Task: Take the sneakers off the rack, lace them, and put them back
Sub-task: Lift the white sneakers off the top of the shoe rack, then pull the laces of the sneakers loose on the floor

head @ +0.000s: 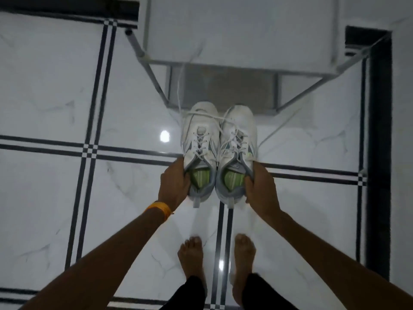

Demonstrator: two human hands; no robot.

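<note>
The floor (44,86) on the left is glossy white marble-look tile, crossed by paired black inlay lines that meet in small checkered squares; a bright ceiling light reflects as a white spot just left of the shoes. An orange wristband (159,209) sits on the left wrist. The left hand (173,186) is clamped on the collar of the left sneaker (200,139), fingers hooked into the opening over the green insole. Beside it and touching along the inner edge, the right sneaker (238,139) is gripped the same way at its collar by the right hand (261,190). The hands stand apart, one on each shoe, holding the white and grey pair side by side with toes pointing away from the person. Both shoes have laces threaded through the eyelets, and a loose white lace (180,86) trails from the toes up toward the rack (245,66). The rack, a pale metal frame with white shelves, stands just beyond the toes. Below the shoes, two bare feet (192,253) stand on the tile either side of a black double line. At far right a wide black border strip (380,153) runs along the floor's edge.
</note>
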